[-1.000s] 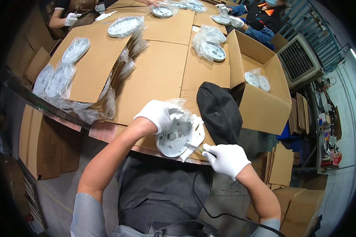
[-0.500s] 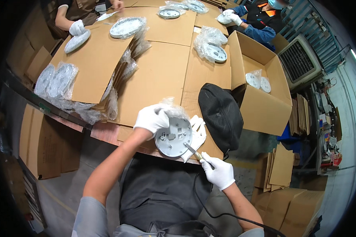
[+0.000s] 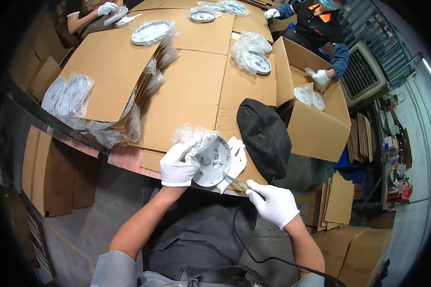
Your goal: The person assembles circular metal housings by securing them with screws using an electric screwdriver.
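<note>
My left hand (image 3: 179, 165), in a white glove, grips the left rim of a round grey plastic cover (image 3: 214, 168), whose ribbed, cut-out inner face is turned up. Crumpled clear bubble wrap (image 3: 195, 136) bunches over the cover's upper left edge. My gloved right hand (image 3: 275, 204) is closed on a slim knife-like tool (image 3: 241, 184) with a metal blade and yellowish handle. The blade's tip meets the cover's lower right rim; whether it cuts there, I cannot tell. A loose white glove (image 3: 236, 163) lies beside the cover, partly under it.
A black mesh cap-like item (image 3: 263, 137) sits to the right. Beyond it, a co-worker's gloved hand (image 3: 321, 77) reaches into an open carton (image 3: 316, 136) holding wrapped covers. Stacked cardboard sheets (image 3: 112, 71) with wrapped covers stand left. A black cord (image 3: 258, 260) hangs below the table.
My left hand has shifted from the cover's top to its left rim, and the cover now tilts. The right co-worker's hand has moved into the carton; the left co-worker has lifted a cover away from the stack.
</note>
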